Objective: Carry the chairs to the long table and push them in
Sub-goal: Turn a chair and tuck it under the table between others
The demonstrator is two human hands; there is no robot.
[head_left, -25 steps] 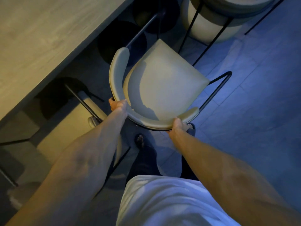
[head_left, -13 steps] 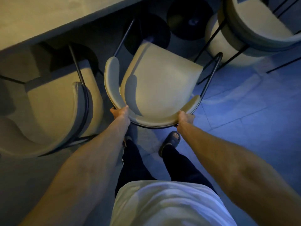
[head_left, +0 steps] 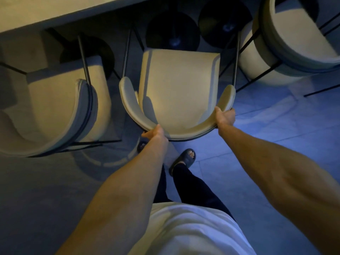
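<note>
The left grip (head_left: 155,133) and right grip (head_left: 225,116) curl round the backrest of the cream padded, black-legged chair (head_left: 178,85), standing between matching chairs (head_left: 55,107) near the pale long worktop (head_left: 55,10). Push evenly, straight in.

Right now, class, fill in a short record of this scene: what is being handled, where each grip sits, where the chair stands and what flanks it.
handled: middle chair, seat facing the long table
left grip: holds the curved backrest at its rear left
right grip: holds the backrest on its right side
position: seat front short of the table edge in this view
neighbours: left chair and right chair, one on each side
stage: not yet pushed in
</note>
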